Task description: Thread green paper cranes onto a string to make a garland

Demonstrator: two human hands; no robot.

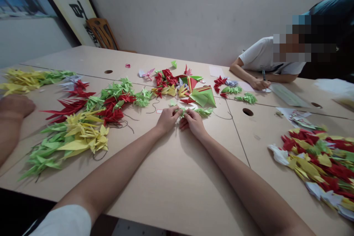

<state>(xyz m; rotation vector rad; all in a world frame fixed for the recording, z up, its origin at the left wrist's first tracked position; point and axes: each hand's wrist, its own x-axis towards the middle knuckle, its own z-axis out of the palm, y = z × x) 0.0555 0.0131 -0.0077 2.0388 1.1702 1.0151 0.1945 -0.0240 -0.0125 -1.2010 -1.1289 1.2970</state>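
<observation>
My left hand point(167, 119) and my right hand point(194, 121) meet over the middle of the table. Both have their fingers pinched on a strand of small green paper cranes point(205, 112), which trails out to the right past my right hand. A dark thread point(223, 118) curves away at its right end. My fingers hide the crane between them. Just beyond lie a fanned stack of green, red and yellow paper point(204, 96) and a heap of red cranes point(166, 77).
Strings of yellow point(88, 132), green and red cranes spread across the left, near another person's hand point(18, 105). A large colourful crane pile point(329, 162) lies right. At the back right, a person writes with a pen point(263, 75). A cable hole point(248, 112) opens in the table.
</observation>
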